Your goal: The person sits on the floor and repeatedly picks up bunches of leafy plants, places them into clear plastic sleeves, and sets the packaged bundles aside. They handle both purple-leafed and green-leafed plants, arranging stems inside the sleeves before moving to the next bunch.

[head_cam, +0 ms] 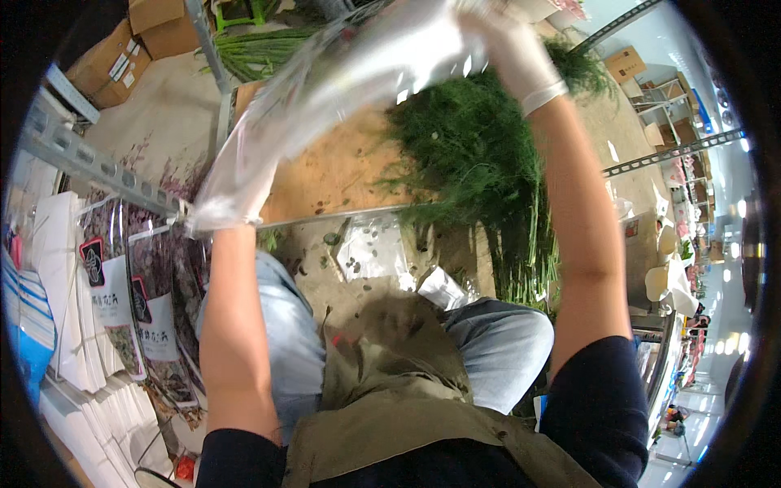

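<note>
A clear plastic sleeve (354, 79), blurred and glossy, stretches between my two raised hands above a wooden board. My right hand (515, 52), in a white glove, grips its far right end. At the sleeve's near left end is my left hand (238, 177), also gloved. Plastic seems to lie over its fingers, and blur hides whether they close on it. Feathery green foliage (464, 134) is heaped on the right of the wooden board (335, 165), below my right forearm. Its long stems (525, 256) hang past the board's near edge.
Metal shelf posts (110, 174) stand close on the left, beside plastic-wrapped dried flowers (161, 305) and stacked white cartons (67, 293). White plastic scraps (372, 244) and fallen leaves lie on the floor before my knees. Green stems (256, 52) and cardboard boxes (113, 67) are farther off.
</note>
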The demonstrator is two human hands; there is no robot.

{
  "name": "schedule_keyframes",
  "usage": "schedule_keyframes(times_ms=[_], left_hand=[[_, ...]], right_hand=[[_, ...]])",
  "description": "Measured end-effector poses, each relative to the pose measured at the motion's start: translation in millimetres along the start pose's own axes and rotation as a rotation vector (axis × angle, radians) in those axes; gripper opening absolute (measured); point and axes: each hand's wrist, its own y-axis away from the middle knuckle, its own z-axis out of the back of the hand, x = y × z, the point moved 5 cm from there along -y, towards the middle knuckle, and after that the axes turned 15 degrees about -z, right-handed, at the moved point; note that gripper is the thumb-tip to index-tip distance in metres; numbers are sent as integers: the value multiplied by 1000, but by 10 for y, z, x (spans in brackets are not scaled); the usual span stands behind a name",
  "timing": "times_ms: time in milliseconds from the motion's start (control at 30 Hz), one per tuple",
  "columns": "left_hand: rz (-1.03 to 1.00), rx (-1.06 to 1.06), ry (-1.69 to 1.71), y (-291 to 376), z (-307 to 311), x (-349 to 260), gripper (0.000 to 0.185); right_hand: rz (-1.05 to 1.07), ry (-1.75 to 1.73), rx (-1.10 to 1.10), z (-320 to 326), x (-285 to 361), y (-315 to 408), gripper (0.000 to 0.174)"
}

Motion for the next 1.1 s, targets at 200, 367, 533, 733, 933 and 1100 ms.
schedule_keyframes(times_ms=[200, 367, 533, 733, 933, 1100], left_hand=[[26, -646, -394, 314, 594, -66, 47], [80, -517, -399, 330, 132, -6, 48], [249, -330, -356, 335, -211, 342, 43], [271, -195, -399, 325, -563, 622, 41], [310, -173, -479, 393, -711, 736, 40], [299, -181, -515, 381, -689, 781, 38]], right_hand=[[-432, 95, 85, -1030, -2102, 489, 46], [-524, 271, 26, -1840, -3333, 850, 50], [-726, 732, 430, -1287, -3083, 794, 41], [-836, 1042, -673, 1178, -3395, 1189, 121], [-1166, 918, -532, 1515, -4348, 1616, 116], [-1041, 872, -521, 1670, -4674, 1719, 116]])
